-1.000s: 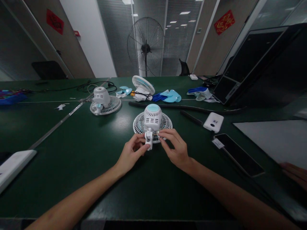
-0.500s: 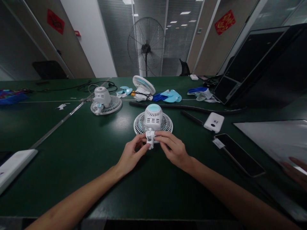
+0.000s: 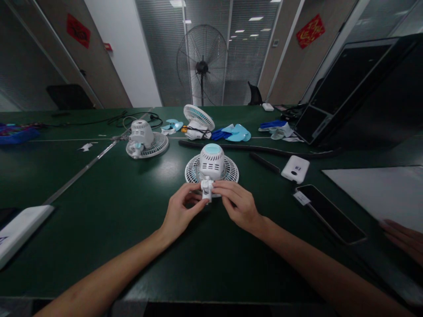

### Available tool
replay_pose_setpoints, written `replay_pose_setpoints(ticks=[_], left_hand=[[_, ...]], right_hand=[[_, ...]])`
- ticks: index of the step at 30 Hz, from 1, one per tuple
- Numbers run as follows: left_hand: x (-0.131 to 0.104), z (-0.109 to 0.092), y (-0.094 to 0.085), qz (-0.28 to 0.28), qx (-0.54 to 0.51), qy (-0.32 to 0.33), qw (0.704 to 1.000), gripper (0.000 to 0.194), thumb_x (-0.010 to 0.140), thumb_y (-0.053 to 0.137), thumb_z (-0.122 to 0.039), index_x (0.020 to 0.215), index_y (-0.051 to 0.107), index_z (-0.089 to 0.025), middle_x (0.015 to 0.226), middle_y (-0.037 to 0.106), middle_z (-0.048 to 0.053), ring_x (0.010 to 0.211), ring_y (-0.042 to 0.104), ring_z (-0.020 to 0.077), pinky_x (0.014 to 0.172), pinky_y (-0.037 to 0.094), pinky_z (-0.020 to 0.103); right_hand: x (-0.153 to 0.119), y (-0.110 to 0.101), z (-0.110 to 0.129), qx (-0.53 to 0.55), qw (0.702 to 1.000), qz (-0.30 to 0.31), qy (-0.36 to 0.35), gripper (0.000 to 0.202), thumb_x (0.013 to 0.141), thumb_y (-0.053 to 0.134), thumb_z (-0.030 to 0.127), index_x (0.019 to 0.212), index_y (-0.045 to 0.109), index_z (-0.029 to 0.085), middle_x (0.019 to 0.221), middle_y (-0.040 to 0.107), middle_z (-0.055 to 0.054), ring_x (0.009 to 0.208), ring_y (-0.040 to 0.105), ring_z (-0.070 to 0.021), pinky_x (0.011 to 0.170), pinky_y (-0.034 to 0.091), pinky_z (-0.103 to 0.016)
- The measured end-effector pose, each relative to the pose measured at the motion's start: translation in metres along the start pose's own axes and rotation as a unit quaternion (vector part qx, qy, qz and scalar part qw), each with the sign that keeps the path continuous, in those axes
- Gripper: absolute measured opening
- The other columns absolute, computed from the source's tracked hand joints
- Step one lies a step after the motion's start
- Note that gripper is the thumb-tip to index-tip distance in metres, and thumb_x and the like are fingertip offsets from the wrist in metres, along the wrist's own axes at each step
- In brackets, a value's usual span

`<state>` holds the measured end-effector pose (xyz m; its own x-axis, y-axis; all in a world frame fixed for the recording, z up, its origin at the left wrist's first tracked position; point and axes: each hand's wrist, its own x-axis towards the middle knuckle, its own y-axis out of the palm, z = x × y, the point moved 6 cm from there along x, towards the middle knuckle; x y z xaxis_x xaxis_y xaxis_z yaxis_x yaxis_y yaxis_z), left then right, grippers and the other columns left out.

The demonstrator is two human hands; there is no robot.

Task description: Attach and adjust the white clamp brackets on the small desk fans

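A small white fan head lies grille-down on the green table, its motor housing with a pale blue cap pointing up. From its near side sticks out a white plastic bracket. My left hand pinches the bracket from the left, thumb at its lower end. From the right, my right hand closes its fingertips on the bracket's upper part. Whether a small screw or other part sits between the fingers cannot be made out.
A second fan head lies to the left, and a tilted fan stands behind. Blue fan blades, a black strip, a power bank and a phone lie around. Another person's hand rests at the right edge.
The bracket's lower end has tipped slightly, and my left fingers have shifted a little around it. The other person's hand at the right has moved slightly left.
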<state>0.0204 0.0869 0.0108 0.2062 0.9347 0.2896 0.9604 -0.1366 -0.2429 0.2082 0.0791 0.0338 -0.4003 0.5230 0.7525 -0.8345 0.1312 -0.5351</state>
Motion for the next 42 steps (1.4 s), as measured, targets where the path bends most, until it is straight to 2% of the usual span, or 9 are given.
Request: replay_pose_setpoints(ticks=[5,12,20,22,25,28,35,38,42], left_hand=[[-0.001,0.002,0.003,-0.012,-0.021,0.016,1.000,0.047,0.081,0.083,-0.033,0.120,0.057,-0.022,0.126,0.060,0.009,0.090,0.072,0.0195,0.078,0.065,0.036],[0.000,0.001,0.006,0.012,-0.002,0.046,0.999,0.045,0.088,0.077,-0.028,0.125,0.054,-0.021,0.135,0.053,0.012,0.095,0.070,0.0199,0.085,0.062,0.040],[-0.002,-0.007,0.005,0.007,0.058,0.059,0.997,0.047,0.090,0.074,-0.024,0.132,0.052,-0.024,0.129,0.057,0.010,0.097,0.069,0.0207,0.085,0.062,0.039],[-0.002,-0.008,0.006,0.009,0.067,0.058,0.996,0.048,0.090,0.074,-0.022,0.132,0.052,-0.024,0.127,0.059,0.009,0.097,0.069,0.0207,0.085,0.062,0.039],[-0.002,-0.008,0.006,0.007,0.084,0.060,0.995,0.049,0.090,0.074,-0.021,0.133,0.051,-0.024,0.123,0.059,0.008,0.096,0.069,0.0202,0.083,0.062,0.038],[-0.002,-0.010,0.006,0.009,0.112,0.082,0.990,0.051,0.092,0.071,-0.020,0.138,0.051,-0.027,0.127,0.054,0.007,0.097,0.068,0.0188,0.085,0.063,0.039],[-0.002,-0.013,0.005,0.025,0.159,0.110,0.981,0.050,0.097,0.066,-0.019,0.143,0.055,-0.035,0.131,0.048,0.006,0.098,0.066,0.0161,0.087,0.064,0.038],[-0.003,-0.013,0.005,0.022,0.162,0.114,0.980,0.050,0.096,0.065,-0.019,0.143,0.055,-0.033,0.130,0.048,0.006,0.096,0.065,0.0155,0.088,0.064,0.038],[-0.003,-0.013,0.006,0.035,0.181,0.107,0.977,0.049,0.097,0.065,-0.019,0.143,0.055,-0.031,0.131,0.047,0.007,0.091,0.066,0.0143,0.090,0.063,0.041]], right_hand=[[-0.001,0.002,0.000,0.014,1.000,0.007,0.007,0.048,0.096,0.051,0.003,0.135,0.063,0.028,0.130,0.070,-0.006,0.121,0.068,-0.0221,0.104,0.059,-0.044],[0.001,0.003,-0.005,0.028,0.997,-0.030,0.061,0.036,0.099,0.059,0.011,0.131,0.066,0.026,0.125,0.070,-0.007,0.117,0.069,-0.0226,0.102,0.060,-0.042],[0.001,0.002,-0.011,0.062,0.993,-0.030,0.099,0.026,0.097,0.066,0.017,0.121,0.072,0.025,0.117,0.075,-0.007,0.109,0.072,-0.0233,0.093,0.064,-0.044],[-0.001,0.007,-0.019,0.115,0.979,-0.036,0.164,0.020,0.097,0.068,0.022,0.116,0.073,0.024,0.110,0.076,-0.007,0.098,0.075,-0.0222,0.079,0.068,-0.038],[-0.006,0.018,-0.034,0.255,0.925,-0.043,0.280,0.026,0.096,0.070,0.031,0.120,0.068,0.022,0.089,0.075,-0.004,0.077,0.076,-0.0194,0.058,0.067,-0.029],[-0.010,0.024,-0.040,0.332,0.885,-0.035,0.324,0.037,0.093,0.074,0.036,0.126,0.064,0.021,0.085,0.073,-0.003,0.076,0.076,-0.0200,0.055,0.066,-0.028],[-0.002,0.006,-0.026,0.165,0.966,-0.002,0.197,0.023,0.097,0.069,0.029,0.120,0.072,0.026,0.116,0.069,-0.007,0.084,0.074,-0.0170,0.069,0.067,-0.030],[0.003,0.006,-0.025,0.135,0.971,-0.010,0.199,0.018,0.097,0.069,0.031,0.112,0.074,0.024,0.109,0.072,-0.006,0.083,0.073,-0.0173,0.068,0.064,-0.029],[0.000,0.015,-0.035,0.143,0.951,0.010,0.273,0.023,0.100,0.064,0.038,0.092,0.075,0.020,0.073,0.069,-0.001,0.059,0.066,-0.0134,0.051,0.055,-0.023]])
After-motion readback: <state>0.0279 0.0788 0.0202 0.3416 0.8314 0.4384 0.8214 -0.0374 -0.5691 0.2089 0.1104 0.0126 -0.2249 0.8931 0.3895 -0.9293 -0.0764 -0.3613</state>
